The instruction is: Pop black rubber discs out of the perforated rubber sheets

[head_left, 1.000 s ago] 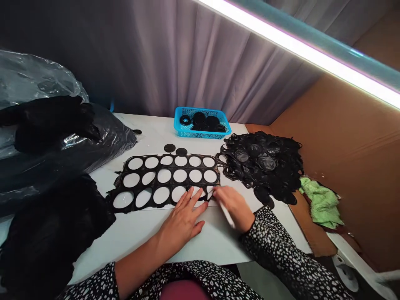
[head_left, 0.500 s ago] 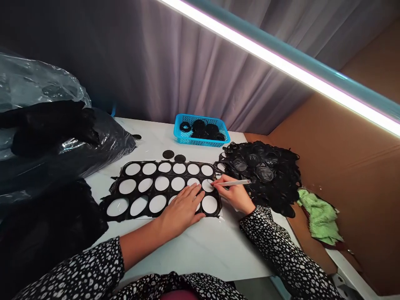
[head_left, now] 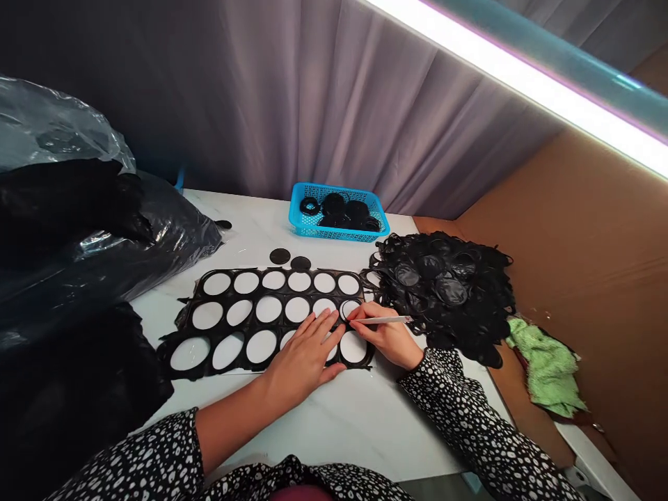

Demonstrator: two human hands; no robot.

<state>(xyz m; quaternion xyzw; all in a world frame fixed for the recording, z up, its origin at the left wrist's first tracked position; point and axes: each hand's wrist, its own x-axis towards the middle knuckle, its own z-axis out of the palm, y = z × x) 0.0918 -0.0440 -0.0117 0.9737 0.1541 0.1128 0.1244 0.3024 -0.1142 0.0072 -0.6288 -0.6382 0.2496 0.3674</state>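
Observation:
A black rubbery sheet with rows of round openings lies on the white table, white showing through the openings. My left hand rests flat on its right half, fingers spread, covering some openings in the lower rows. In my right hand is a slim white pen-like tool, pinched between thumb and fingers. Its tip is hidden by the fingers at the right end of the middle row. A thin black ring shows inside that opening, beside the fingertips.
Two black discs lie behind the sheet. A blue basket holds black rings and discs. Black scraps are heaped to the right, near a green cloth. Plastic bags crowd the left side. A bright tube lamp hangs above.
The right hand and tool have shifted slightly down, the tool now lying flatter. A thin black ring now shows in the opening there. The left hand stays put; the view has tilted a little.

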